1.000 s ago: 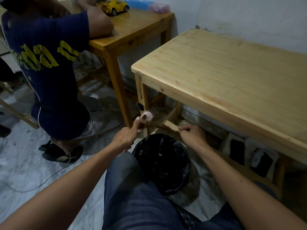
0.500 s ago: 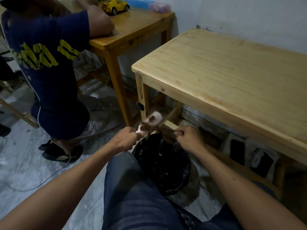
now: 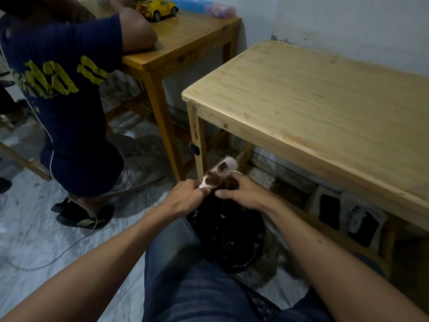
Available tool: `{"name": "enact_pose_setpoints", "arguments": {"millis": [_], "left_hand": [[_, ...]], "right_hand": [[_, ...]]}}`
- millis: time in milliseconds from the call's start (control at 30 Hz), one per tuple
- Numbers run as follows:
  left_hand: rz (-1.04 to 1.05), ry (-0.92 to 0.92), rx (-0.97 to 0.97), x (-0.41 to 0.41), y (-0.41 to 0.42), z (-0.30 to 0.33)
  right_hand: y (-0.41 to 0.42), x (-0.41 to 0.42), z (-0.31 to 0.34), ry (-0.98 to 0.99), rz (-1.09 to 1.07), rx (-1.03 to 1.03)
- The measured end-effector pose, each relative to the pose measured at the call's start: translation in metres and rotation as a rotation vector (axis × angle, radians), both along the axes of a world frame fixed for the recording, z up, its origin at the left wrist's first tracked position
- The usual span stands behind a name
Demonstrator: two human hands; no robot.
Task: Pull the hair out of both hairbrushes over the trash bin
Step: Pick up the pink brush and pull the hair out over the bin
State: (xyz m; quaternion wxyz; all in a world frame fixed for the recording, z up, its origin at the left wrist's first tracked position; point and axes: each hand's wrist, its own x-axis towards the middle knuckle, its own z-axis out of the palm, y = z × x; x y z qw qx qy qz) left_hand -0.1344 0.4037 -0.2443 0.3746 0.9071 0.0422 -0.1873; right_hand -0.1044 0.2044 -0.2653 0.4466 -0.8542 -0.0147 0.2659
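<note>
My left hand (image 3: 183, 198) grips the handle of a pink hairbrush (image 3: 226, 167), bristles facing up and its head pointing away to the right. Brown hair (image 3: 220, 178) is tangled in the bristles. My right hand (image 3: 243, 194) touches the brush from the right, its fingers pinched on the clump of hair. Both hands hover over a trash bin (image 3: 228, 231) lined with a black bag, standing on the floor between my knees. Only one hairbrush is in view.
A light wooden table (image 3: 313, 108) stands right in front, with dark items on its lower shelf (image 3: 348, 217). A person in a navy shirt (image 3: 62, 89) leans on a darker table (image 3: 183, 40) at the left. A yellow toy car (image 3: 155, 6) sits there. A cable (image 3: 58, 254) runs across the floor.
My left hand tilted the brush down and toward the right over the bin. My right hand moved left from the table rail and took hold of the hair in the bristles.
</note>
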Motion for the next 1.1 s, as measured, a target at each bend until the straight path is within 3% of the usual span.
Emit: {"name": "enact_pose_setpoints", "arguments": {"millis": [133,200,367,600,733,867,1100], "left_hand": [[0.061,-0.031,0.073,0.006,0.009,-0.002],[0.111,-0.029,0.14,0.008,0.02,-0.005],[0.373,0.025,0.091,0.01,0.04,-0.006],[0.233,-0.006,-0.016,0.003,0.025,-0.008],[0.102,-0.058,-0.015,0.002,0.009,-0.005],[0.003,-0.1,0.056,0.003,0.003,0.003],[0.143,-0.09,0.169,0.007,0.027,-0.01]], "right_hand": [[0.003,-0.009,0.019,-0.204,0.036,-0.054],[-0.001,-0.013,0.02,-0.202,0.084,-0.087],[-0.016,-0.021,0.016,-0.219,0.177,-0.214],[-0.019,-0.011,0.017,-0.064,0.244,-0.293],[-0.001,-0.009,0.016,-0.04,0.089,-0.051],[0.005,-0.003,0.008,-0.13,0.073,0.094],[-0.014,-0.005,0.013,-0.244,0.082,-0.017]]}}
